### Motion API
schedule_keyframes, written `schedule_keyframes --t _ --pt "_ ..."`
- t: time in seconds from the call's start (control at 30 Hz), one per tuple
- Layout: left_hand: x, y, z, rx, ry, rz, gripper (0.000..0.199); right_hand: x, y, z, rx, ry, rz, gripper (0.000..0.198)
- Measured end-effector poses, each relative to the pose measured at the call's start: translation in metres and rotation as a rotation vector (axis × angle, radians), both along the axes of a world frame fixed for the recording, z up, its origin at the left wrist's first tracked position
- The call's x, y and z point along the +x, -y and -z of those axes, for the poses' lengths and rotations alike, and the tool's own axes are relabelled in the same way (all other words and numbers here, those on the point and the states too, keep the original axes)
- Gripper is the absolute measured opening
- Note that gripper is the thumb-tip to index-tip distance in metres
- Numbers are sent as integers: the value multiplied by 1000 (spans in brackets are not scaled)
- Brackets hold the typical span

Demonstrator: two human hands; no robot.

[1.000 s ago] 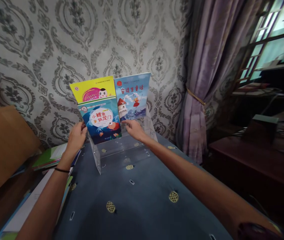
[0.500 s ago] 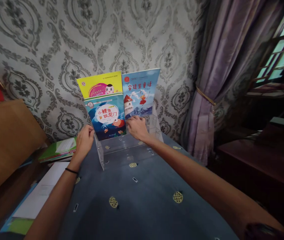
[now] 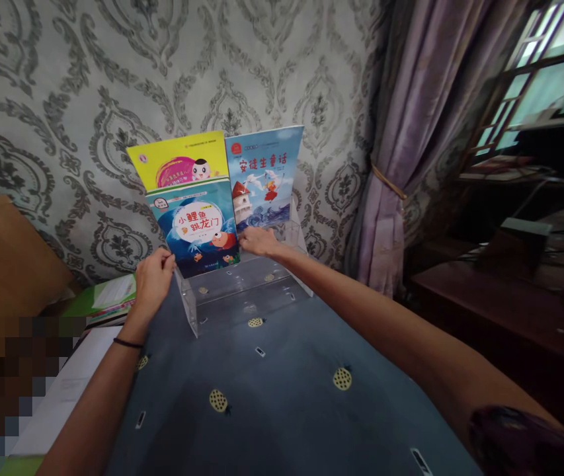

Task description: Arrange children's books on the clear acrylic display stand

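Observation:
A dark blue picture book [image 3: 195, 228] with an orange fish on its cover leans upright in a clear acrylic rack [image 3: 246, 294]. My left hand [image 3: 155, 279] has its fingers closed at the book's lower left edge. Opposite it, my right hand [image 3: 260, 242] pinches the lower right edge. Behind the fish book, a yellow book [image 3: 180, 153] shows only its upper part. To the right stands a light blue storybook [image 3: 264, 173] on a rear tier, its bottom partly hidden by my right hand.
The rack stands on a dark blue cloth [image 3: 282, 410] with pineapple prints, close to a patterned wall [image 3: 256, 59]. Stacked books [image 3: 108, 294] and white papers [image 3: 76, 377] lie at left, near a brown box [image 3: 8, 258]. A tied curtain [image 3: 385, 211] hangs at right.
The view has shifted, so the rack and books sit further left in the picture. Both hands stay at the fish book's edges, and the right hand looks lower and flatter against it.

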State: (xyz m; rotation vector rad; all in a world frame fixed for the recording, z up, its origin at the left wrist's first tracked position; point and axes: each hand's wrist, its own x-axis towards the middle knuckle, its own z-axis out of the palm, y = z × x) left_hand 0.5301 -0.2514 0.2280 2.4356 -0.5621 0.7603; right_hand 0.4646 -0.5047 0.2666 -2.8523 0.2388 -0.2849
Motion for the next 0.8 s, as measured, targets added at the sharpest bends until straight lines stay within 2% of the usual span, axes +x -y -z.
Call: schedule_keyframes --t 0.6,0.8 --pt "1 3 -5 59 -11 -12 24 3 4 5 20 19 -24 25" --pt "1 -1 -5 38 -11 21 19 -4 0 9 7 115 -22 29"
